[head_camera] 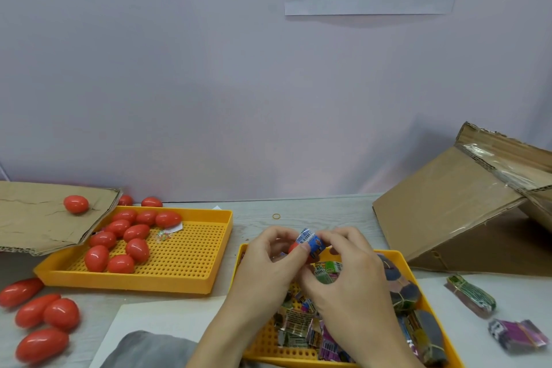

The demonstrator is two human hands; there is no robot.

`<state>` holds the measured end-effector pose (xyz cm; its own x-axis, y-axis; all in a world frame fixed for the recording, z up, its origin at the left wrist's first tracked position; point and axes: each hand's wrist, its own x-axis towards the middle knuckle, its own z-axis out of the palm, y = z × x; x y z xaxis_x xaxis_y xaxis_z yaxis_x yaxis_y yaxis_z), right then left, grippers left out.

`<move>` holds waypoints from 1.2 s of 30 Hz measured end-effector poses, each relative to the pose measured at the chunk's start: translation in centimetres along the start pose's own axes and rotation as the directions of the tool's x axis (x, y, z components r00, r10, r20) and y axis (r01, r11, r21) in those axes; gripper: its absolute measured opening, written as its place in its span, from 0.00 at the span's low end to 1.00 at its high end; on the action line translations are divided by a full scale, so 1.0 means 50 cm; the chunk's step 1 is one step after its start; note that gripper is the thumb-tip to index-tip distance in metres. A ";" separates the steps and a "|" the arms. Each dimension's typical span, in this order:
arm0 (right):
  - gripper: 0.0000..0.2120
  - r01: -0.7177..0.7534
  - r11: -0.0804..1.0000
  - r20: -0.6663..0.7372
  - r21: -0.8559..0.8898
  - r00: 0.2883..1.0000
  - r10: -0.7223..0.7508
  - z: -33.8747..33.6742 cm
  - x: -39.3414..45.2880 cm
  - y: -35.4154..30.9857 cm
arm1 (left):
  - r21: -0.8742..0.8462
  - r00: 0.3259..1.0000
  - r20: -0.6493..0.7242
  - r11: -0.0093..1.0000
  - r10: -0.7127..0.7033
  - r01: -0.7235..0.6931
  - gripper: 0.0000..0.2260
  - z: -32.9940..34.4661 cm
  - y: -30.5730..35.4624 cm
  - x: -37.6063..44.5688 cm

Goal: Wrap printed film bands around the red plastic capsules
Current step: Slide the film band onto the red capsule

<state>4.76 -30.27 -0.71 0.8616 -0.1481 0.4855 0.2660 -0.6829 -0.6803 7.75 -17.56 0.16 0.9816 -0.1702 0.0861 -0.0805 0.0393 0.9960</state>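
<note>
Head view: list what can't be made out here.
- Capsule being banded: mostly hidden by both hands' fingers.
- Print on the band: too small and blurred.
- Red capsules at left edge: motion-blurred, one cut off.
- Box: cut off at right edge.

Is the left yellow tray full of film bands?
No, the left yellow tray holds red capsules; the film bands lie in the right tray under the hands.
</note>
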 end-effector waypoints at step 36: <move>0.19 0.017 0.996 -0.043 0.089 0.999 -0.013 0.002 0.003 0.007 | -0.025 0.999 -0.035 0.999 0.025 -0.025 0.05 0.005 0.010 -0.003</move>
<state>5.02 -30.48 -0.92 0.8384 -0.1702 0.5177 0.3178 -0.6191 -0.7182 7.50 -17.78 0.66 0.9848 -0.1349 0.1096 -0.1011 0.0685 0.9925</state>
